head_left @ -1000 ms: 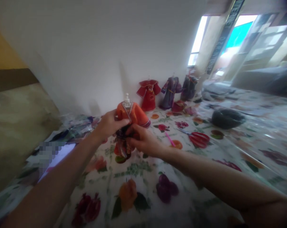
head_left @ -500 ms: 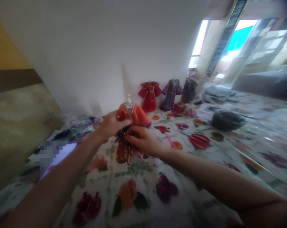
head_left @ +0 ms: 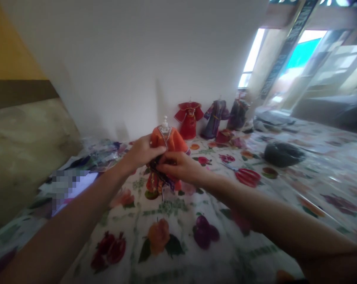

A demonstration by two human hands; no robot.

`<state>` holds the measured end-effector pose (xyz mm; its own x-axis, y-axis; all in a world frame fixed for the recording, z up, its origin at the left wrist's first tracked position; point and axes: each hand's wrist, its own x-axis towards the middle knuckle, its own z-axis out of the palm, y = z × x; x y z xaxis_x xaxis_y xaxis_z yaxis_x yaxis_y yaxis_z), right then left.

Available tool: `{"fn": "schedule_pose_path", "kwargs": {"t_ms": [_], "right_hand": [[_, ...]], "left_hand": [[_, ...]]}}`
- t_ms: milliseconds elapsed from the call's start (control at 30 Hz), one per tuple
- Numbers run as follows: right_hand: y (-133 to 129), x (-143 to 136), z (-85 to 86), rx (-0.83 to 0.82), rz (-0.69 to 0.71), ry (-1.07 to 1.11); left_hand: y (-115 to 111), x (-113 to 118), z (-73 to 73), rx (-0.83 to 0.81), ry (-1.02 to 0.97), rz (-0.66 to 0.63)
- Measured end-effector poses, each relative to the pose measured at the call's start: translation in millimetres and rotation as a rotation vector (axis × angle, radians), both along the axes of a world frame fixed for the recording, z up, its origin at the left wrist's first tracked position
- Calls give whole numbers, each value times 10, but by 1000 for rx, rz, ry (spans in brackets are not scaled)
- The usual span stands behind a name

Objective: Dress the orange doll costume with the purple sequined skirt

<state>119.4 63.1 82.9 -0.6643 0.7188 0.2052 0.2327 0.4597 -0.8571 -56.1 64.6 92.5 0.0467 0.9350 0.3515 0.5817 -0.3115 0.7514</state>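
A small orange doll dress [head_left: 172, 138] with a beaded V-neck stands upright on a little white stand, whose knob shows above the collar. My left hand [head_left: 144, 152] is closed on the dress's left side, thumb lying across its front. Just below, my right hand [head_left: 178, 165] pinches a dark patterned strip of cloth [head_left: 163, 179] at the waist. The strip hangs slanting over the orange skirt. My right fingers hide part of the waist, and the fingertips of my left hand are behind the dress.
Red-handled scissors [head_left: 247, 176] and a dark wrapped bundle [head_left: 284, 153] lie to the right. A red doll dress [head_left: 188, 120] and a purple doll robe [head_left: 215, 118] stand by the wall. Plastic bags and papers [head_left: 98, 152] are heaped at left on the fruit-patterned tablecloth [head_left: 178, 252].
The dark cloth strip's hanging end has swung to the right, from straight down to slanting. My right hand has risen slightly, and its forearm now covers the pink pen. The view has shifted a little.
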Motion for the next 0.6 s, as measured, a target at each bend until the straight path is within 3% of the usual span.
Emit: {"fn": "schedule_pose_path", "kwargs": {"t_ms": [233,433,600], "right_hand": [[38,1,-119,-50,10,56],[56,38,-161,253,-47,-10],[59,53,-120,491,-104,-60]], "left_hand": [[-8,5,-8,8,-5,5],[-19,6,14,0,28,13],[-2,-23,87,-93,3,-59]]}}
